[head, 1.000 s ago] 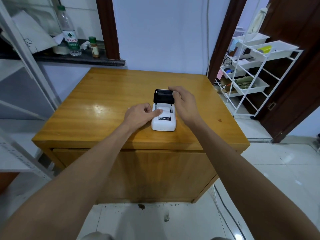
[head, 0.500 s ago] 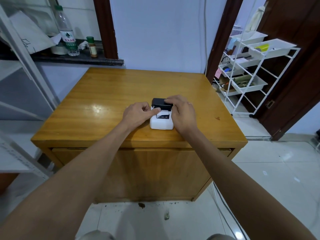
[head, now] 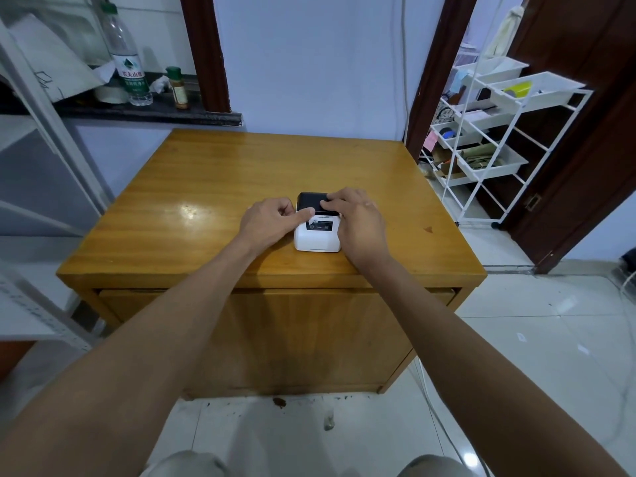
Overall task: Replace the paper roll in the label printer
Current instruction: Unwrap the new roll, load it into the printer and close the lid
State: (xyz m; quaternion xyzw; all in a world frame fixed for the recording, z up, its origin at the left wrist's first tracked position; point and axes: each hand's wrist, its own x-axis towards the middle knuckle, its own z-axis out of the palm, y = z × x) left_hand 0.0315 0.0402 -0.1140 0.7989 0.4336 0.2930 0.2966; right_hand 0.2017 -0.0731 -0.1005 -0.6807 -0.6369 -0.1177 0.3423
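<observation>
— Where's the printer (head: 317, 232) from your feed?

— On the wooden table (head: 213, 187), near its front edge, roughly centred. White body, black lid (head: 311, 202) lying flat on top.

— And my hands?

— I see the left hand (head: 272, 220) touching the printer's left side, fingers curled, thumb resting at the lid's front edge. The right hand (head: 358, 218) covers the printer's right side, fingertips pressed flat on the lid. Neither grip closes around anything; both just press.

— The paper roll?

— I can't see it; the lid hides the inside.
</observation>
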